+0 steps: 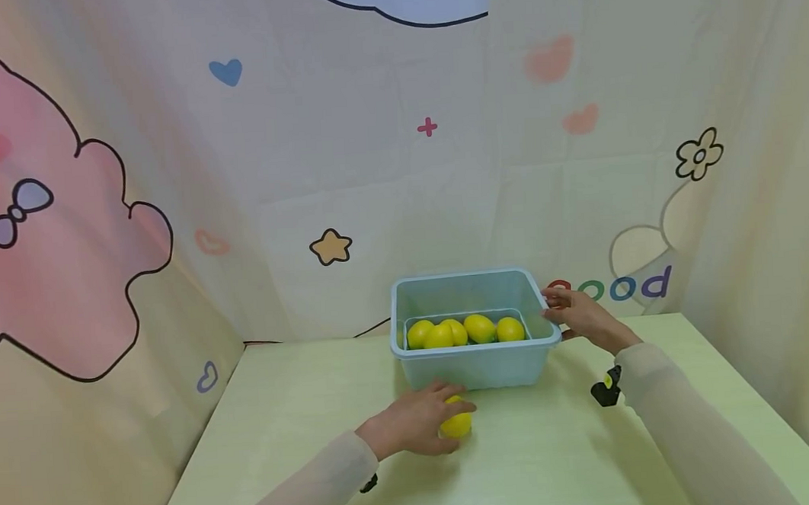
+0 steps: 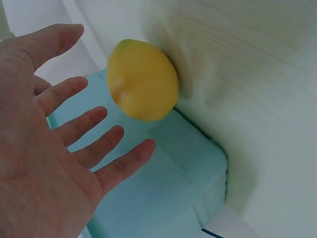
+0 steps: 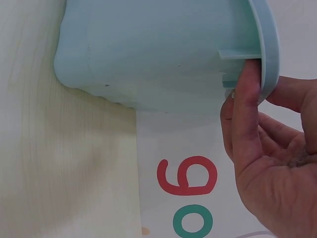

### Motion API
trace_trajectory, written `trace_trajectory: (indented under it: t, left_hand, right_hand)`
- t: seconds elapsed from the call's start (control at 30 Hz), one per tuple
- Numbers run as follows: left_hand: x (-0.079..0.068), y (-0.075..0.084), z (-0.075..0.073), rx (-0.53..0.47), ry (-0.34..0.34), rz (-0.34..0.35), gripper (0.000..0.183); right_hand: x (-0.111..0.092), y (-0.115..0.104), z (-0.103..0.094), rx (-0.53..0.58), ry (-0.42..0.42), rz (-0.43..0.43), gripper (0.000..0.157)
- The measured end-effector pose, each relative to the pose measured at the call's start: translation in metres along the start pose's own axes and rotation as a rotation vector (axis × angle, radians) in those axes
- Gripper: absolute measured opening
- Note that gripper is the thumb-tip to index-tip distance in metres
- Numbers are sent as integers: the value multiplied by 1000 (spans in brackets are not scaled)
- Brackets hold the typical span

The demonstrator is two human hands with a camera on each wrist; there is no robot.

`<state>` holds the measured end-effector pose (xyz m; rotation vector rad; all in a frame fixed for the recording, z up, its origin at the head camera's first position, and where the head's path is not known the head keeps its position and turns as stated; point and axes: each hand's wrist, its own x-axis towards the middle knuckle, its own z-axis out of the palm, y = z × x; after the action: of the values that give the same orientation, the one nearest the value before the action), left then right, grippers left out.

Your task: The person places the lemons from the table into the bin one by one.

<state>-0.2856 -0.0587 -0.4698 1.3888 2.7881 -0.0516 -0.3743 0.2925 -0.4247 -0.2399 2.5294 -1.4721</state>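
Observation:
A yellow lemon [image 1: 457,424] lies on the table [image 1: 303,410] just in front of a light blue plastic bin [image 1: 479,369]. Around that lemon my left hand [image 1: 420,421] spreads its fingers; the left wrist view shows a gap between the fingertips and the lemon [image 2: 143,82]. Several more lemons [image 1: 479,329] sit inside the bin. At the bin's right end, my right hand [image 1: 589,319] grips the rim. Seen from the right wrist, its fingers [image 3: 247,114] are tucked under the lip while the thumb lies on the outer side.
A printed cloth [image 1: 373,170] hangs directly behind the bin, with hearts, stars and colored letters on it. More cloth encloses the table at left and right. Each wrist carries a small black device [image 1: 607,388].

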Motion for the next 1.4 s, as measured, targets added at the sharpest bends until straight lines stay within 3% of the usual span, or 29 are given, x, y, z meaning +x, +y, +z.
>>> trace_trajectory:
  t: [0.63, 0.9, 1.2, 1.4]
  left_hand:
    - [22, -1, 19, -75, -64, -26, 60]
    - [28, 1, 23, -27, -53, -19, 49]
    - [32, -1, 28, -82, -86, -99, 37]
    - [32, -2, 33, -46, -105, -80, 34]
  right_hand:
    - [-2, -2, 0, 0, -8, -16, 68]
    - [0, -2, 1, 11, 5, 14, 66]
    - [1, -3, 1, -14, 22, 25, 65]
    - [0, -2, 2, -12, 26, 34, 63]
